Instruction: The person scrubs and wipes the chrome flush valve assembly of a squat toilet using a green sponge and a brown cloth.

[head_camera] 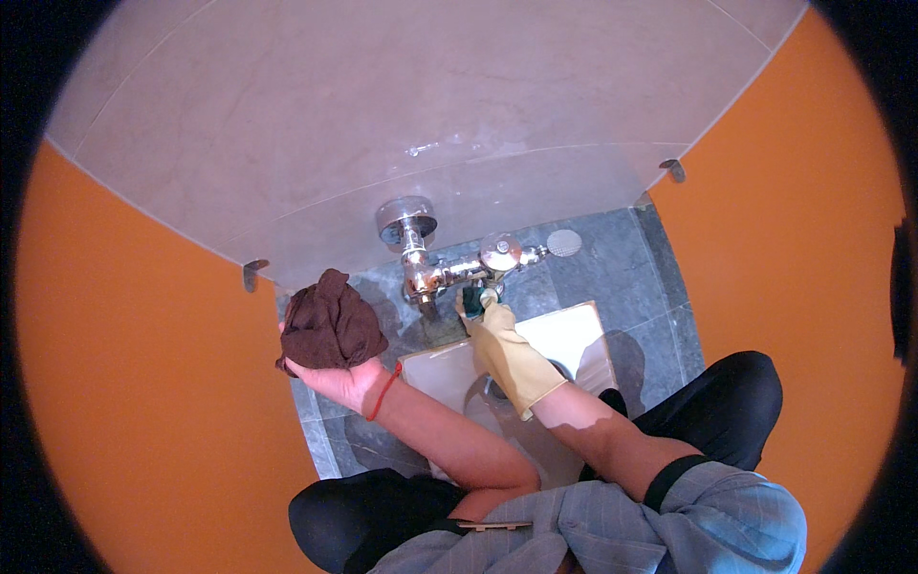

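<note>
Resting in my bare left hand (pixel 333 384) is a bunched brown cloth (pixel 333 326), held up to the left of the chrome pipework. A red cord circles that wrist. My right hand (pixel 505 344), in a pale yellow rubber glove, grips a dark green scouring pad (pixel 473 301). The pad is right under the chrome flush valve (pixel 500 251); whether it touches the metal I cannot tell. Below the gloved hand lies a white squat toilet pan (pixel 574 333), its drain opening partly hidden by the glove and forearm.
A chrome pipe flange (pixel 407 215) joins the wet tiled wall (pixel 445 86). The foot pedal (pixel 564 242) juts out on the right. Orange partitions (pixel 143 359) stand close on both sides, with metal brackets (pixel 254 275) at the wall. Grey tiles (pixel 588 280) cover the floor.
</note>
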The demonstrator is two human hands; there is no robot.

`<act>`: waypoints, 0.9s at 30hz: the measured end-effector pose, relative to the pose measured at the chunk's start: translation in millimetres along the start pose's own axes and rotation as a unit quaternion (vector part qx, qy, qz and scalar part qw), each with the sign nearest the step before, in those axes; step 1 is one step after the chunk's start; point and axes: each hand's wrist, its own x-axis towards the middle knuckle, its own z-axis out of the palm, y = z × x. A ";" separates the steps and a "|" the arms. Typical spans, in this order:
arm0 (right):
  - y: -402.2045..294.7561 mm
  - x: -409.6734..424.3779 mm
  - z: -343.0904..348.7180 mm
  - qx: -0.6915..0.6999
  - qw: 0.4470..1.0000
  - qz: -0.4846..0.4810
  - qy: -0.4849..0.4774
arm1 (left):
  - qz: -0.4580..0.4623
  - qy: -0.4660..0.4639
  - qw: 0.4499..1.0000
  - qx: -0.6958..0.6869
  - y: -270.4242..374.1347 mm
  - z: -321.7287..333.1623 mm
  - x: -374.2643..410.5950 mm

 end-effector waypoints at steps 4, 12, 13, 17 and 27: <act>5.4 -0.4 28.6 0.314 0.947 0.059 -0.008 | 0.017 -0.007 0.999 0.029 6.6 6.4 -3.2; 20.7 30.8 7.7 0.320 0.912 0.249 0.051 | 0.053 0.077 0.995 0.045 -3.5 22.8 -4.6; 18.4 26.4 7.2 0.305 0.917 0.250 0.054 | 0.057 0.085 0.993 0.053 0.6 22.4 -5.9; 3.9 18.1 -12.2 0.244 0.943 0.210 0.085 | 0.019 0.038 0.998 0.038 5.2 13.6 -3.3; -84.7 0.4 -44.2 -0.452 0.884 -0.064 0.100 | 0.000 -0.063 0.997 0.038 1.2 6.0 -3.3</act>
